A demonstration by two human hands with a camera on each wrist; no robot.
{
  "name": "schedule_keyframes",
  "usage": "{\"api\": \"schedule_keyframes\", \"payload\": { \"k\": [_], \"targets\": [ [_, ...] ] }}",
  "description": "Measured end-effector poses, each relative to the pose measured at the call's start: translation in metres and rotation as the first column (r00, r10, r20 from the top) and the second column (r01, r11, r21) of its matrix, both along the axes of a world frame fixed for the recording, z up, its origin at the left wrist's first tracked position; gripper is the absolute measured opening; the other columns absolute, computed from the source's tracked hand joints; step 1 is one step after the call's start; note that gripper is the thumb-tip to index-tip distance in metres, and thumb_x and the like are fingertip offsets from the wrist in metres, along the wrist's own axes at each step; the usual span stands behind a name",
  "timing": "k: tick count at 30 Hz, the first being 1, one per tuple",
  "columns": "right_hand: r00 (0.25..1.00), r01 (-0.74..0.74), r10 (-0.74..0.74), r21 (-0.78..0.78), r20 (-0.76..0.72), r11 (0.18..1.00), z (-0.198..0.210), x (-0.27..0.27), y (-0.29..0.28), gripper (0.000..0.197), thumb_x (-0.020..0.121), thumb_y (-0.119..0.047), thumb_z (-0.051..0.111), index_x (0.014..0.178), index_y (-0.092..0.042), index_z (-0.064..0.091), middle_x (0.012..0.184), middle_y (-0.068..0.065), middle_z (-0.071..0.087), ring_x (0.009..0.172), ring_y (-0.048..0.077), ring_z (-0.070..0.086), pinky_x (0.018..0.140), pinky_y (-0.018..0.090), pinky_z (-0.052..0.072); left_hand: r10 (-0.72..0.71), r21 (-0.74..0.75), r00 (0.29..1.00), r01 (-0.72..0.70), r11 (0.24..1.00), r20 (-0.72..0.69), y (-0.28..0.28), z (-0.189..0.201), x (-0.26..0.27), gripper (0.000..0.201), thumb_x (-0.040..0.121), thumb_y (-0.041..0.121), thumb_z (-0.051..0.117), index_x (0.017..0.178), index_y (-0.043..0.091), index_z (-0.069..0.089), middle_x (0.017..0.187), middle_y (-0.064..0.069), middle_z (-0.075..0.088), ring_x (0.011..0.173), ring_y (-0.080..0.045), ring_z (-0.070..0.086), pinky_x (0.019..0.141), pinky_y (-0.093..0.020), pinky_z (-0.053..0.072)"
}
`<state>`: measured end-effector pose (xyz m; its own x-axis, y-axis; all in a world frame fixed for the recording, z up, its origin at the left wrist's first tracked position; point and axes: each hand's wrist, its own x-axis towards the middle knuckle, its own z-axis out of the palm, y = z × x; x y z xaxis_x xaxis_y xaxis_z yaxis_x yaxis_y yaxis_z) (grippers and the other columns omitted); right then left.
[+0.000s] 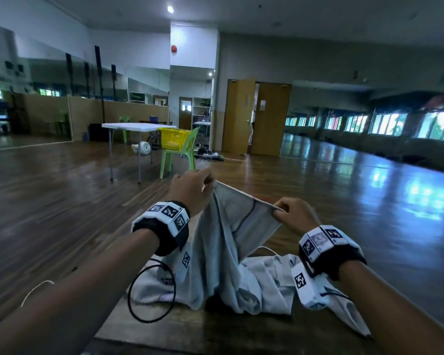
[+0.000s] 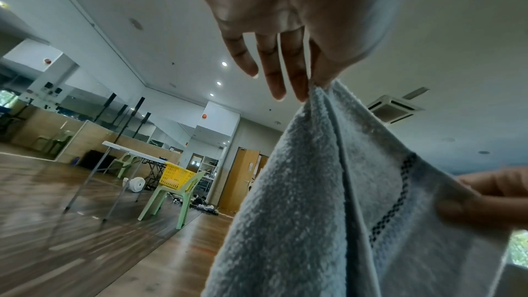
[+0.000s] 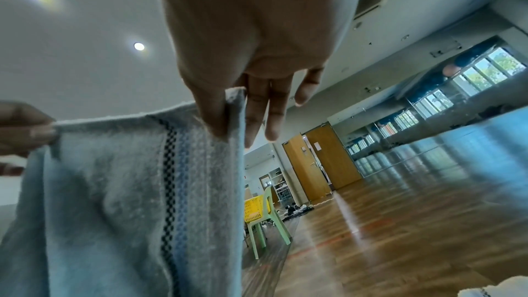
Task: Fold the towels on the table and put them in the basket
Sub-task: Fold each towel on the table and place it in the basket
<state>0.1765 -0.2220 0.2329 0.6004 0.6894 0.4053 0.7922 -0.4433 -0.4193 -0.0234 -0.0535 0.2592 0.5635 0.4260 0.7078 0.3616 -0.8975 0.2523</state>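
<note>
A pale grey-blue towel point(image 1: 226, 234) with a dark checked stripe hangs lifted above the wooden table point(image 1: 190, 326). My left hand point(image 1: 192, 189) pinches its upper left corner between thumb and forefinger point(image 2: 317, 76), the other fingers straight. My right hand point(image 1: 290, 213) pinches the upper right corner point(image 3: 225, 116) the same way. The top edge is stretched between both hands. More crumpled pale towels point(image 1: 262, 280) lie on the table under it. A yellow basket point(image 1: 173, 138) sits on a green chair far across the room.
A black cable loop point(image 1: 149, 293) and a white cord point(image 1: 36, 288) lie near my left arm. A white folding table point(image 1: 136, 126) stands beside the green chair point(image 1: 180, 157). Open wooden floor lies between me and them. Doors point(image 1: 256, 116) stand behind.
</note>
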Motion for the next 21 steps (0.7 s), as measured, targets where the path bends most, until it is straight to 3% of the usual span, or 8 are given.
{"api": "schedule_keyframes", "payload": {
  "k": [3,4,7,11,14,17,19,21],
  "targets": [
    [0.991,-0.094,0.103,0.095,-0.089,0.991,0.001,-0.004,-0.007,0.013,0.082,-0.026,0.066,0.07,-0.03,0.062,0.081,-0.004,0.067,0.086,0.019,0.064,0.08,0.034,0.05,0.055,-0.074,0.996,-0.061,0.995,-0.073,-0.008,-0.016,-0.001,0.01,0.089,0.025,0.049,0.082,0.023,0.043,0.078,0.004,0.052,0.072,-0.019,0.043,0.078,-0.034,0.037],
    [0.984,-0.126,0.141,0.133,-0.112,0.983,0.004,-0.008,-0.007,0.008,0.082,-0.024,0.068,0.074,-0.024,0.065,0.082,-0.001,0.068,0.086,0.019,0.065,0.076,0.032,0.049,0.007,-0.147,0.995,-0.022,0.989,-0.104,-0.011,-0.024,0.002,0.007,0.088,0.026,0.052,0.086,0.022,0.046,0.08,0.003,0.055,0.074,-0.02,0.048,0.078,-0.033,0.04],
    [0.964,-0.22,0.236,0.127,-0.123,0.967,0.012,-0.022,-0.001,0.004,0.079,-0.026,0.07,0.078,-0.022,0.07,0.087,0.001,0.071,0.086,0.017,0.066,0.078,0.033,0.052,-0.255,-0.401,0.961,0.194,0.895,-0.106,-0.027,-0.047,0.016,0.029,0.08,0.032,0.066,0.104,0.02,0.056,0.091,0.003,0.064,0.084,-0.019,0.061,0.078,-0.033,0.051],
    [0.955,-0.28,0.281,0.03,-0.097,0.96,0.014,-0.032,0.007,0.009,0.076,-0.029,0.072,0.082,-0.023,0.072,0.087,-0.001,0.072,0.085,0.014,0.065,0.077,0.032,0.053,-0.357,-0.383,0.934,0.327,0.864,-0.009,-0.042,-0.061,0.029,0.019,0.075,0.03,0.061,0.077,0.011,0.065,0.072,-0.009,0.065,0.066,-0.017,0.055,0.068,-0.035,0.05],
    [0.944,-0.283,0.283,0.027,-0.169,0.959,0.004,-0.024,0.005,0.012,0.073,-0.031,0.075,0.077,-0.02,0.071,0.084,0.004,0.071,0.08,0.016,0.065,0.074,0.033,0.05,-0.327,-0.418,0.942,0.329,0.847,0.079,-0.04,-0.065,0.027,0.02,0.081,0.025,0.063,0.079,0.006,0.068,0.071,-0.009,0.064,0.067,-0.017,0.056,0.065,-0.032,0.048],
    [0.907,-0.327,0.281,-0.105,-0.313,0.939,-0.016,-0.015,0.001,0.02,0.074,-0.026,0.076,0.075,-0.006,0.07,0.079,0.015,0.07,0.069,0.014,0.055,0.069,0.029,0.042,-0.298,-0.44,0.951,0.305,0.845,0.087,-0.035,-0.061,0.019,0.011,0.086,0.022,0.062,0.083,0.012,0.068,0.073,-0.001,0.064,0.067,-0.011,0.055,0.064,-0.025,0.045],
    [0.868,-0.371,0.284,-0.151,-0.408,0.916,-0.031,-0.018,-0.003,0.011,0.078,-0.023,0.074,0.071,-0.016,0.069,0.074,0.002,0.067,0.07,0.01,0.054,0.07,0.026,0.042,-0.288,-0.439,0.954,0.295,0.848,0.085,-0.031,-0.059,0.014,0.011,0.087,0.02,0.061,0.076,0.019,0.063,0.066,0.009,0.055,0.062,-0.006,0.048,0.059,-0.019,0.038],
    [0.826,-0.394,0.316,-0.078,-0.466,0.916,-0.042,-0.022,-0.004,0.011,0.08,-0.02,0.072,0.071,-0.021,0.065,0.074,-0.004,0.066,0.072,0.008,0.059,0.076,0.027,0.047,-0.263,-0.431,0.963,0.264,0.863,0.062,-0.03,-0.059,0.01,0.016,0.087,0.017,0.059,0.071,0.02,0.057,0.062,0.012,0.049,0.061,-0.009,0.045,0.057,-0.018,0.034]
  ]
}}
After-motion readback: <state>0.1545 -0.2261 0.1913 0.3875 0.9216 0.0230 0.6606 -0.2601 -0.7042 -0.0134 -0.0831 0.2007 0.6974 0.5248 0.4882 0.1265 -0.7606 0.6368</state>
